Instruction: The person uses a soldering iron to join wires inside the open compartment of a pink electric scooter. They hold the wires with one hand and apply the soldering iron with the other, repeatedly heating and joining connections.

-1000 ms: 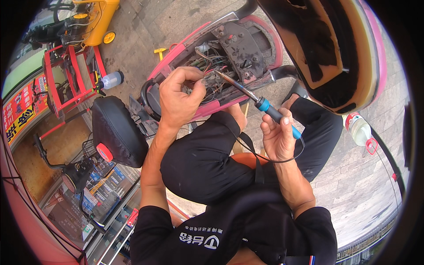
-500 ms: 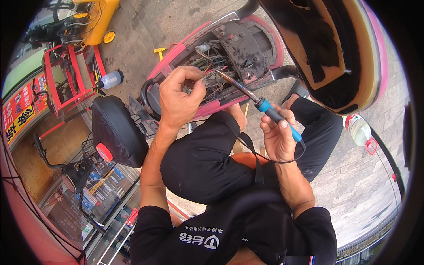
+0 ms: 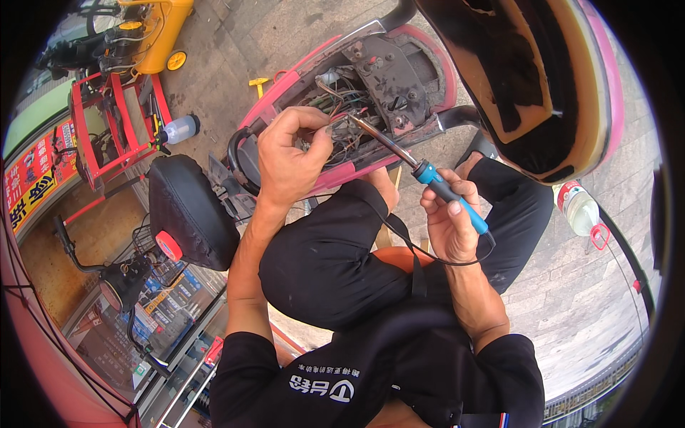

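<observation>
My right hand [image 3: 454, 217] grips a soldering iron [image 3: 437, 182] by its blue and grey handle. The iron slants up and to the left, its metal tip close to thin wires. Above the open body of a pink scooter [image 3: 349, 170], my left hand [image 3: 294, 151] is closed in a pinch, with a thin wire [image 3: 339, 118] running out from the fingertips toward the tip. Whether tip and wire touch is too small to tell. Behind the hand lies a tangle of wires [image 3: 347, 93] in the scooter's compartment, partly hidden by my left hand.
A raised scooter seat [image 3: 606, 93] stands at the upper right. A black saddle [image 3: 193, 214] with a red cap is at left, near a red metal frame [image 3: 132, 146]. A yellow hammer [image 3: 258, 84] lies on the paving; a plastic bottle [image 3: 579, 210] is at right.
The soldering iron and my right hand have shifted very slightly. My left hand keeps its place and pinch.
</observation>
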{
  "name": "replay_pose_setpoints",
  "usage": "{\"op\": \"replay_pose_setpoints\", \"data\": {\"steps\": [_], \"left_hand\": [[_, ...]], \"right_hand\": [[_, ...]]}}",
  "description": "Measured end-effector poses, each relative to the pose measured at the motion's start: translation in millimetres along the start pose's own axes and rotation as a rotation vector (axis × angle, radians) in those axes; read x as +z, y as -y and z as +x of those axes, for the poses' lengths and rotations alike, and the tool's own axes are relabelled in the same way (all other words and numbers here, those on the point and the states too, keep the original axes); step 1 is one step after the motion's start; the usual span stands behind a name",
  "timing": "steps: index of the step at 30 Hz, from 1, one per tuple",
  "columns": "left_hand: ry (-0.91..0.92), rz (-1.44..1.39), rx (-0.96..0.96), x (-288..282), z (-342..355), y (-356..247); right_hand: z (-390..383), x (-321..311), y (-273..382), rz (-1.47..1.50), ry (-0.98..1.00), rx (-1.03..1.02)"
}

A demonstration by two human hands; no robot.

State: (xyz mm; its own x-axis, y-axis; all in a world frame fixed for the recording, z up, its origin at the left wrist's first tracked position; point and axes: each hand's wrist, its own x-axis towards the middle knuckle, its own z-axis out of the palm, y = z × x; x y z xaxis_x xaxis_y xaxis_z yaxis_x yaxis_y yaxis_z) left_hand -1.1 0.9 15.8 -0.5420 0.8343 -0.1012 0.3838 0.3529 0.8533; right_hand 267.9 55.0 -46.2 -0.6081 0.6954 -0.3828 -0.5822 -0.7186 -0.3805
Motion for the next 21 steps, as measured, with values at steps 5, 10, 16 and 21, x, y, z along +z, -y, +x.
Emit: {"op": "replay_pose_setpoints", "data": {"steps": [5, 10, 16, 21], "left_hand": [[-0.004, 0.02, 0.015, 2.5, 2.7, -2.1], [-0.022, 0.072, 0.026, 5.0, 5.1, -5.4], [-0.022, 0.095, 0.04, 5.3, 6.3, -8.4], [-0.035, 0.109, 0.045, 6.5, 7.0, -8.0]], "right_hand": [[0.3, -0.5, -0.7, -0.019, 0.032, -0.017], [0.2, 0.0, -0.4, -0.018, 0.036, -0.011], [1.2, -0.1, 0.0, -0.019, 0.036, -0.008], [0.9, 0.4, -0.8, 0.01, 0.02, -0.02]]}}
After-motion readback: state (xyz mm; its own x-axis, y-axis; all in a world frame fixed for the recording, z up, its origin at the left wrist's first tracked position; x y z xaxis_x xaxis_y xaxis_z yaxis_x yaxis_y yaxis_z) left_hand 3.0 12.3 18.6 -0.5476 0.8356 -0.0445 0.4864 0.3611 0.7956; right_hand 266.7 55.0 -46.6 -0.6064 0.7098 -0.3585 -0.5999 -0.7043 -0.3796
